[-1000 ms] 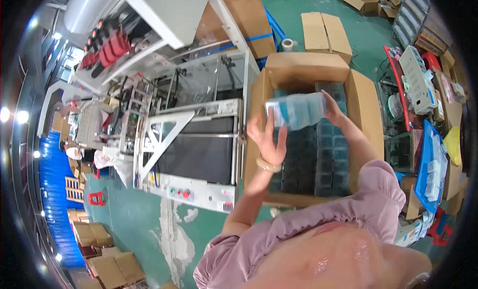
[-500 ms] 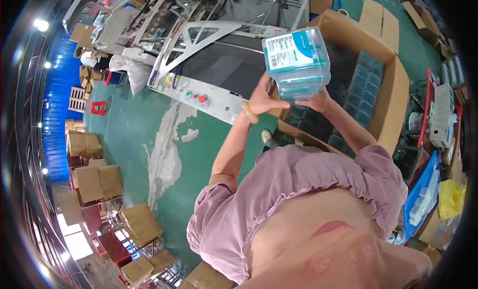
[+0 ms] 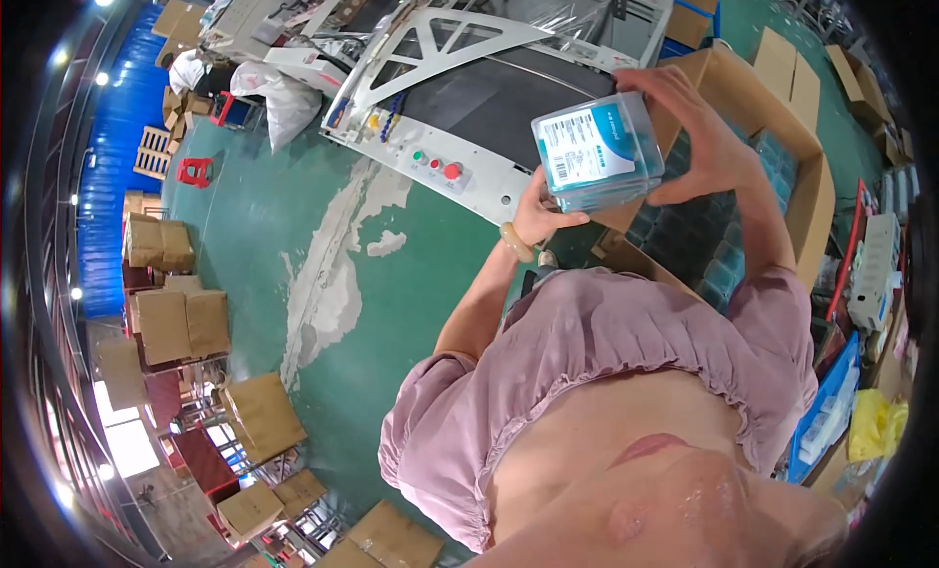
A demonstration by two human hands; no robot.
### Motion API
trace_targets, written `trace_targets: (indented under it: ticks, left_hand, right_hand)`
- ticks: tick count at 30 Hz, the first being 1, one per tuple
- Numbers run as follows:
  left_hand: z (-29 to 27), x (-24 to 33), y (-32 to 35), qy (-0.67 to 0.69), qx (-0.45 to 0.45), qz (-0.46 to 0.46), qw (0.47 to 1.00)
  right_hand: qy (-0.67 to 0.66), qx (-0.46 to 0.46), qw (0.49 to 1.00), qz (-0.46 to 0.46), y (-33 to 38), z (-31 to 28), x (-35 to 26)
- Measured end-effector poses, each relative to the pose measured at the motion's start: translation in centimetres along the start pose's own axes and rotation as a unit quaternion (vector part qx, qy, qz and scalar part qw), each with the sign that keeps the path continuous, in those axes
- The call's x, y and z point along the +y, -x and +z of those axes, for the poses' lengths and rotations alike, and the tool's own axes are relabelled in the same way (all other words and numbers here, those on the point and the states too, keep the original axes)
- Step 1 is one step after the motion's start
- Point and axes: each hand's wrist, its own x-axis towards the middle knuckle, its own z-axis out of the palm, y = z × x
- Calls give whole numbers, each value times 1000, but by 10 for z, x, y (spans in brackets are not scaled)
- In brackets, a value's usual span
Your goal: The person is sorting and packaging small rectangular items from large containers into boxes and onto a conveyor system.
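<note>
left fingers [image 3: 537,189] gripping clear box [image 3: 589,148] | right fingers [image 3: 670,89] spread wide beside it | right forearm [image 3: 769,221] partly covers carton [image 3: 815,211]; conveyor [image 3: 460,109] beyond

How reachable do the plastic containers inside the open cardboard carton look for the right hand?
Likely yes: the right hand, beside the raised container, is near the cardboard carton, whose open top leaves the plastic containers uncovered.

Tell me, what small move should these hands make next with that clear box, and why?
Probably close the right hand gently onto the clear box. The left hand holds it at the lower left, while the right arches wide around the other side, its contact hard to tell; a two-sided grip would likely steady the box.
</note>
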Motion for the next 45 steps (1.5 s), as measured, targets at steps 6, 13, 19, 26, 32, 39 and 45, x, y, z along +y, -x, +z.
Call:
trace_targets:
  ticks: [6, 13, 19, 26, 32, 39, 45]
  left_hand:
    - [-36, -25, 10, -2, 59, 68, 996]
    - [-55, -21, 47, -14, 161, 77, 984]
    - [-62, -25, 84, -31, 248, 53, 967]
    - [-58, -35, 93, -14, 289, 48, 956]
    - [-52, -37, 79, -31, 243, 106, 964]
    - [-34, -44, 41, -56, 174, 83, 980]
    - [-13, -39, 32, 19, 132, 74, 988]
  right_hand:
    - [-95, 115, 983, 108, -33, 32, 73]
    - [89, 192, 902, 376, -14, 143, 277]
    - [92, 109, 856, 498, 0, 217, 336]
    - [165, 169, 886, 398, -13, 229, 302]
    - [-357, -43, 919, 162, -37, 151, 106]
    - [-225, -73, 969, 72, -22, 80, 32]
    - [-212, -74, 970, 91, -10, 68, 28]
